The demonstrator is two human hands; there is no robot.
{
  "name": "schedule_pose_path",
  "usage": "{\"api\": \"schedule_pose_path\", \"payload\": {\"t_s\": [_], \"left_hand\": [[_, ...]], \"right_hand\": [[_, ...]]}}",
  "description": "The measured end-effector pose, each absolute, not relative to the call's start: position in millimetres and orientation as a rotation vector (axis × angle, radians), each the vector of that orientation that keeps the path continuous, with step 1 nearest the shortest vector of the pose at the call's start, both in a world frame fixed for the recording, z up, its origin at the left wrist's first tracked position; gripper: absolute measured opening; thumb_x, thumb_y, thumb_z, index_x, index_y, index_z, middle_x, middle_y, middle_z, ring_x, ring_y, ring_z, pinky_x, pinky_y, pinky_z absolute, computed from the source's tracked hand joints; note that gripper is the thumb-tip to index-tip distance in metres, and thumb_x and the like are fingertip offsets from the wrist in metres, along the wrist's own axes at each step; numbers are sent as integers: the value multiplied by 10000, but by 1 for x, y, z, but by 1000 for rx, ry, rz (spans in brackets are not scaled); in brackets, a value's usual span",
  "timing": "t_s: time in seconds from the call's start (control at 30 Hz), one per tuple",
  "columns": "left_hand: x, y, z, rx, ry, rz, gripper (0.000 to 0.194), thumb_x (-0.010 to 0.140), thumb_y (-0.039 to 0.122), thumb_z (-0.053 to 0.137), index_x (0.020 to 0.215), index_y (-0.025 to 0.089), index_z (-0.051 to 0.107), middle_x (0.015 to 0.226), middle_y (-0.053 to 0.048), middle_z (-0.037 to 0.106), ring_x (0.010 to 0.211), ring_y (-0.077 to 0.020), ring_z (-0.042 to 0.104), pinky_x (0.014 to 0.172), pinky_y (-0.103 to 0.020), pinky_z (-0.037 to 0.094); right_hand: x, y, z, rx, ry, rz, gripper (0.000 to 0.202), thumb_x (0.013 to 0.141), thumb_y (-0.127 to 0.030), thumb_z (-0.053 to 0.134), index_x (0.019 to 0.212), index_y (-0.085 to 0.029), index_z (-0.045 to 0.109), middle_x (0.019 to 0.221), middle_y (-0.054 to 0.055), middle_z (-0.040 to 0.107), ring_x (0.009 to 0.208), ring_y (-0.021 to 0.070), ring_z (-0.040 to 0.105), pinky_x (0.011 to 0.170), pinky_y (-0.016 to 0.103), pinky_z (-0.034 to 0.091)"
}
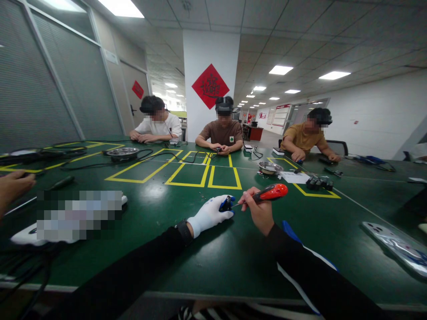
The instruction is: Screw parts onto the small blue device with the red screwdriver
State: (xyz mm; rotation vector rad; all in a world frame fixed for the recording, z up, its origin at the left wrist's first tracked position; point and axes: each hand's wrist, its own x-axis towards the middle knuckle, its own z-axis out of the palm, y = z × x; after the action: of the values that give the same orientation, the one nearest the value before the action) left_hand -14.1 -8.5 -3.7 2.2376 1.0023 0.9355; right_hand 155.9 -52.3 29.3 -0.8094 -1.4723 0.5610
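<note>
My left hand [211,214], in a white glove with blue fingertips, is closed around a small black part [228,203] with a shiny metal top. The lower portion of that part is hidden by the glove. In my bare right hand [258,209] is a screwdriver [271,192] with a red and black handle. Its thin shaft points left at the black part; whether the tip touches it, I cannot tell. Beneath my right forearm lies a blue and white cloth item [293,232], partly covered by the sleeve.
A phone [396,246] lies at the right. On the left are a white device [76,218], cables and another person's hand [15,189]. Across the green table, metal bowls [270,168], several black parts [319,183] and yellow tape outlines [187,183] appear. Three people sit opposite.
</note>
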Motion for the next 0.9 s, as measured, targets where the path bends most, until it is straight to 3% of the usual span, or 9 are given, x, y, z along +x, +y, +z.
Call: {"api": "schedule_pose_path", "payload": {"t_s": [0.2,0.7,0.9], "left_hand": [[-14,-7,-6,2240,1002,942,497,739,342,641,1204,189,561,1131,-71,634,982,-229,605,897,-344,464],[-14,-14,3,2232,1034,957,461,717,337,651,1145,175,599,975,-65,664,879,-227,620,770,-324,501],[-14,-12,-1,2240,1039,944,485,725,349,644,1173,177,580,1004,-68,660,885,-225,619,795,-330,496]], "right_hand": [[156,-53,29,-810,-1500,543,233,863,-319,553,673,-186,552,571,-31,560,487,109,537,561,266,439],[161,-54,28,-836,-1620,475,235,870,-324,538,682,-186,563,629,-10,591,516,113,535,605,280,443],[161,-54,28,-842,-1643,494,236,870,-325,538,683,-183,564,646,-6,587,517,109,538,599,278,442]]}}
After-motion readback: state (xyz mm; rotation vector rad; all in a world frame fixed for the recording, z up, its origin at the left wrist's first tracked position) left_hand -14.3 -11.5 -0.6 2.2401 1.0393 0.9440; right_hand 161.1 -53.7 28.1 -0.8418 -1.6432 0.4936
